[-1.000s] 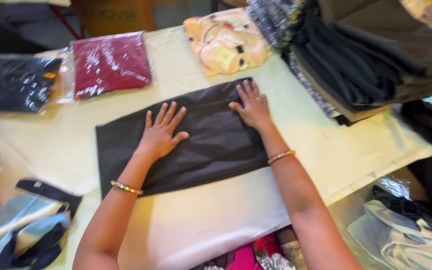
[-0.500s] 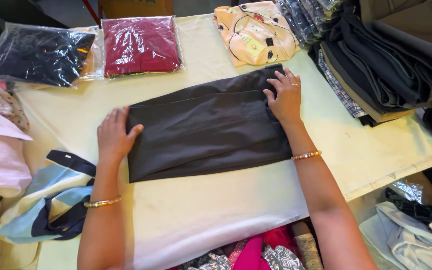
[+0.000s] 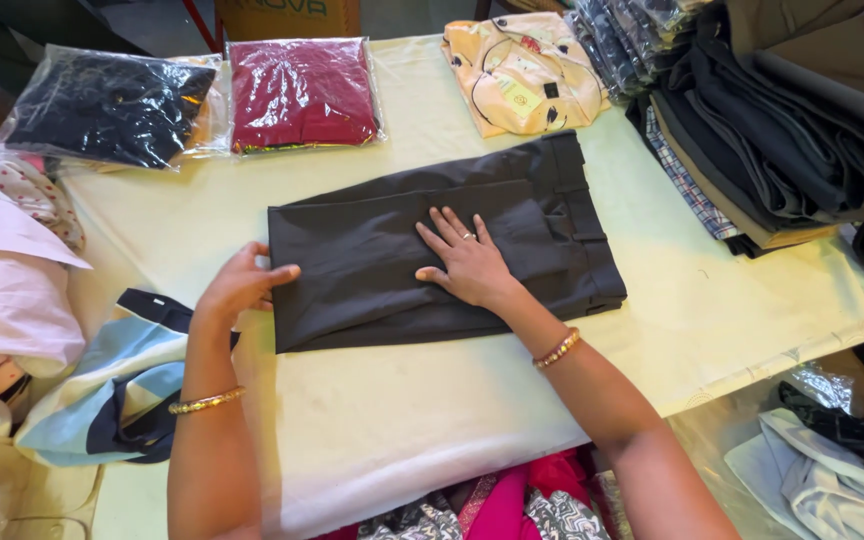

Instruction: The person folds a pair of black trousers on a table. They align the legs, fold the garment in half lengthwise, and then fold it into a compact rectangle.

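The folded dark grey trousers (image 3: 432,250) lay flat at the middle of the pale table (image 3: 372,430), waistband end toward three o'clock, folded leg end toward nine. The right hand (image 3: 467,262) rested open on the cloth's centre, palm down, fingers spread and pointing toward eleven o'clock. The left hand (image 3: 242,285) curled loosely around the nine o'clock edge of the trousers, thumb lying on top; whether the fingers actually pinched the layers underneath could not be told.

The likely trouble was in the layers: if the left hand lifted or pulled that edge while the right palm pressed only the middle, the upper fold could slide askew, or a crease could bunch toward the waistband. A pull toward nine o'clock might also drag the whole bundle against the blue and navy garment (image 3: 112,390) hanging off the table edge at eight o'clock.

Room was uneven. From five to seven o'clock the table lay bare to its near edge. At twelve o'clock a bagged maroon garment (image 3: 300,92) and a peach printed shirt (image 3: 522,75) sat near; at eleven a bagged black garment (image 3: 102,105). At two o'clock a tall stack of dark clothing (image 3: 782,120) stood close beside the waistband, leaving the tightest margin there.
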